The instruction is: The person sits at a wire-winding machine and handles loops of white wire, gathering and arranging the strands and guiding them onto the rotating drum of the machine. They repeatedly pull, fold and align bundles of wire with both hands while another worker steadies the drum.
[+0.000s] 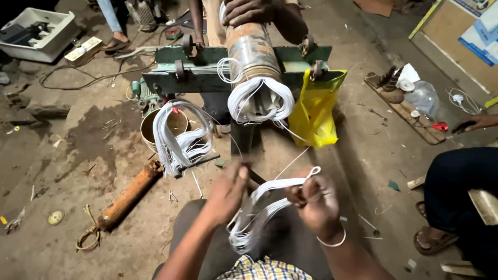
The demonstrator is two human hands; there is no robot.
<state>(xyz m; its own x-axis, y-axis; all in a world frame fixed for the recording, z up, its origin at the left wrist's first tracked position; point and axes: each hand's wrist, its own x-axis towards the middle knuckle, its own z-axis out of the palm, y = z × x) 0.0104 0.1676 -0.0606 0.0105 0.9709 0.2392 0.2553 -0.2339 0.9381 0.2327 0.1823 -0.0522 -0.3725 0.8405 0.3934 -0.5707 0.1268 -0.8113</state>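
Observation:
My left hand (228,191) and my right hand (313,199) both grip a loose coil of white wire (259,212) that hangs between them over my lap. My right hand pinches the coil's upper loop. A single white strand runs up from it to a rusty metal cylinder (254,49) clamped in a green stand (207,70). More white wire coils (262,98) bulge from the cylinder's near end. Another person's hand (249,10) rests on the cylinder's far end.
Another bundle of white wire coils (179,137) hangs over a round tin (171,124) at left. A yellow plastic bag (314,111) hangs from the stand. An orange tube (127,197) lies on the dirt floor. A seated person's leg (456,192) is at right.

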